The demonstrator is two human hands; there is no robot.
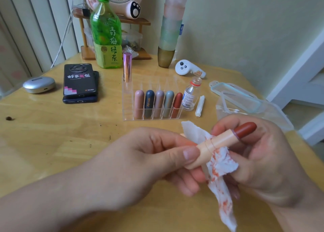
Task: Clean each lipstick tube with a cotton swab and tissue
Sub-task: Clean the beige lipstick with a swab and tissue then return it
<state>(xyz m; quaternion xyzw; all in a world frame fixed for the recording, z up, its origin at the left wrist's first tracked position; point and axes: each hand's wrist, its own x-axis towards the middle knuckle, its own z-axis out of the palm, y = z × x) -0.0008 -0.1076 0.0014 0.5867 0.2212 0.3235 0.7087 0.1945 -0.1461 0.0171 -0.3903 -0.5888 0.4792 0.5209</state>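
gripping the peach plastic lipstick tube (215, 145) with our left hand (145, 160), right hand (266, 161) pinching red-stained white tissue (220, 163), one slip could dent the red bullet (245, 127).

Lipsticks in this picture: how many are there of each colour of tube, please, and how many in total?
Pale pink lipstick: 1
Dark blue-grey lipstick: 1
Mauve lipstick: 1
Grey-green lipstick: 1
Red-brown lipstick: 1
Metallic pink lipstick, upright: 1
Peach lipstick, open, held: 1
Total: 7
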